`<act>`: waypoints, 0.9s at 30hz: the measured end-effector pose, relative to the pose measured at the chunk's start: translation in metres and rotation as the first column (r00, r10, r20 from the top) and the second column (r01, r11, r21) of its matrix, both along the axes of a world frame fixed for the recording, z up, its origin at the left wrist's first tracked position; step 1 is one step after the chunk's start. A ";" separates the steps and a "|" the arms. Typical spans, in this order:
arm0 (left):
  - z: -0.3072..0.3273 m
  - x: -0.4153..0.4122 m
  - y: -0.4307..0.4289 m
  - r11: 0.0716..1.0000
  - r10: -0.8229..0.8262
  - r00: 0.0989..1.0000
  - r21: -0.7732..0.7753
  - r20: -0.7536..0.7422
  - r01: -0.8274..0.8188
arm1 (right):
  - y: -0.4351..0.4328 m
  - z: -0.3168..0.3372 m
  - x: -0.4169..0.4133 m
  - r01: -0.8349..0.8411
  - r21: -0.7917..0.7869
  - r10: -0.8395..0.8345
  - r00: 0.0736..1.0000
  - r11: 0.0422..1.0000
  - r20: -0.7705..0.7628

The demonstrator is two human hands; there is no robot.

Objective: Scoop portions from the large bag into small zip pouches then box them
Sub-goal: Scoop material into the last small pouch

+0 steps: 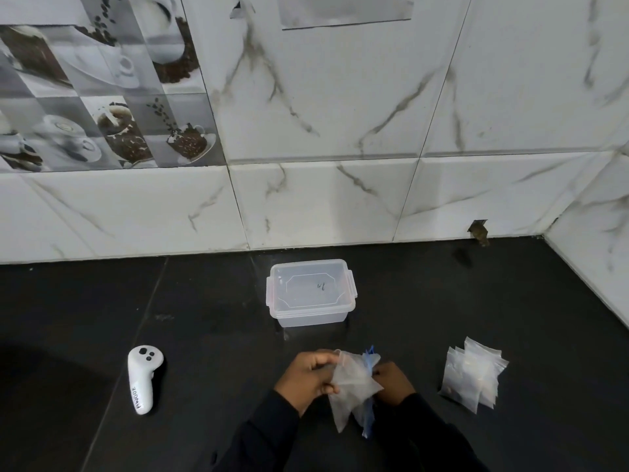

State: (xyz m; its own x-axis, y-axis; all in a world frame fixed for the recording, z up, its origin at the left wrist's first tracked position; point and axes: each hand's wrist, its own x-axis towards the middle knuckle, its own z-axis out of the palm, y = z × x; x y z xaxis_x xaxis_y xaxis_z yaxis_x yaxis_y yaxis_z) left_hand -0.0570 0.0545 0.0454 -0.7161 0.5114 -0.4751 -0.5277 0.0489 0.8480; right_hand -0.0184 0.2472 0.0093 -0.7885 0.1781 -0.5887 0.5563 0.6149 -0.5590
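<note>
Left hand [312,376] and right hand [392,383] curled round clear plastic bag [354,386], gripping it from either side just above black counter [211,335]. Beyond hands, lidded clear box [311,298], scrawl on lid unreadable. Right of right hand, zip pouches [474,376] stacked; left of left hand, white controller [144,383], handle lettering blurred.

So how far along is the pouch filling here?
Barely started. The left hand and right hand grip the large bag. The small pouches lie piled, seemingly unfilled; the box has its lid on. Scooping, sealing and boxing remain.
</note>
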 end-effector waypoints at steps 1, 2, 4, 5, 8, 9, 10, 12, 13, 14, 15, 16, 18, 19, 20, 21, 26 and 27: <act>0.001 0.000 -0.005 1.000 0.012 1.000 0.000 -0.002 -0.012 | 0.002 0.001 0.001 -0.006 -0.010 0.006 1.000 1.000 0.014; 0.000 0.000 -0.013 0.999 0.032 1.000 -0.007 -0.001 -0.032 | 0.003 0.001 0.003 -0.003 -0.036 0.003 1.000 0.999 -0.001; -0.005 0.000 -0.033 0.996 0.083 0.997 -0.038 0.004 -0.083 | 0.004 0.004 0.008 0.154 -0.157 -0.158 0.987 0.976 -0.014; -0.010 0.002 -0.043 0.993 0.102 0.995 -0.054 -0.007 -0.102 | 0.005 0.006 0.009 0.189 -0.202 -0.196 0.980 0.961 -0.017; -0.022 0.006 -0.066 0.984 0.096 0.992 -0.142 -0.087 -0.108 | 0.009 0.016 0.007 0.290 -0.367 -0.303 0.953 0.884 0.025; -0.025 0.007 -0.071 0.979 0.085 0.988 -0.174 -0.127 -0.106 | 0.009 0.022 0.006 0.304 -0.389 -0.320 0.947 0.869 0.026; -0.026 0.009 -0.074 0.972 0.075 0.982 -0.205 -0.175 -0.111 | 0.009 0.028 0.005 0.295 -0.378 -0.315 0.949 0.877 0.010; -0.024 0.012 -0.077 0.961 0.060 0.961 -0.245 -0.269 -0.129 | 0.010 0.035 0.003 0.243 -0.316 -0.271 0.961 0.917 -0.047; -0.021 0.014 -0.077 0.956 0.053 0.947 -0.259 -0.316 -0.139 | 0.010 0.038 0.003 0.219 -0.285 -0.252 0.964 0.933 -0.084; -0.017 0.017 -0.076 0.947 0.044 0.930 -0.281 -0.365 -0.155 | 0.010 0.039 0.002 0.200 -0.258 -0.237 0.964 0.945 -0.123; -0.013 0.019 -0.075 0.937 0.035 0.907 -0.301 -0.420 -0.175 | 0.010 0.041 0.003 0.191 -0.235 -0.229 0.963 0.953 -0.144; -0.009 0.022 -0.074 0.925 0.021 0.878 -0.323 -0.479 -0.199 | 0.010 0.041 0.003 0.185 -0.209 -0.219 0.963 0.960 -0.156; -0.003 0.025 -0.073 0.899 -0.013 0.803 -0.358 -0.596 -0.251 | 0.011 0.041 0.005 0.183 -0.164 -0.212 0.961 0.969 -0.180; 0.001 0.026 -0.073 0.891 -0.024 0.766 -0.362 -0.643 -0.275 | 0.012 0.041 0.007 0.182 -0.142 -0.208 0.958 0.973 -0.197; 0.004 0.028 -0.074 0.883 -0.036 0.731 -0.364 -0.681 -0.296 | 0.014 0.042 0.008 0.180 -0.124 -0.203 0.956 0.976 -0.211; 0.007 0.028 -0.075 0.879 -0.046 0.700 -0.362 -0.712 -0.311 | 0.016 0.041 0.009 0.177 -0.111 -0.198 0.955 0.978 -0.219; 0.015 0.029 -0.078 0.876 -0.074 0.678 -0.373 -0.732 -0.306 | 0.015 0.038 0.015 0.155 -0.078 -0.168 0.961 0.985 -0.218; 0.015 0.029 -0.077 0.871 -0.074 0.705 -0.390 -0.705 -0.298 | 0.013 0.037 0.016 0.148 -0.072 -0.160 0.963 0.986 -0.215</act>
State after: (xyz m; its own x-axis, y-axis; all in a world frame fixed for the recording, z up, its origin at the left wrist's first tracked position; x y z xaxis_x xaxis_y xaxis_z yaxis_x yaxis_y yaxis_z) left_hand -0.0281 -0.0224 0.0601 -0.9630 0.2685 0.0241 0.1588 0.4929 0.8555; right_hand -0.0024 0.2605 0.0466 -0.8652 0.2795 -0.4163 0.5013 0.4964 -0.7087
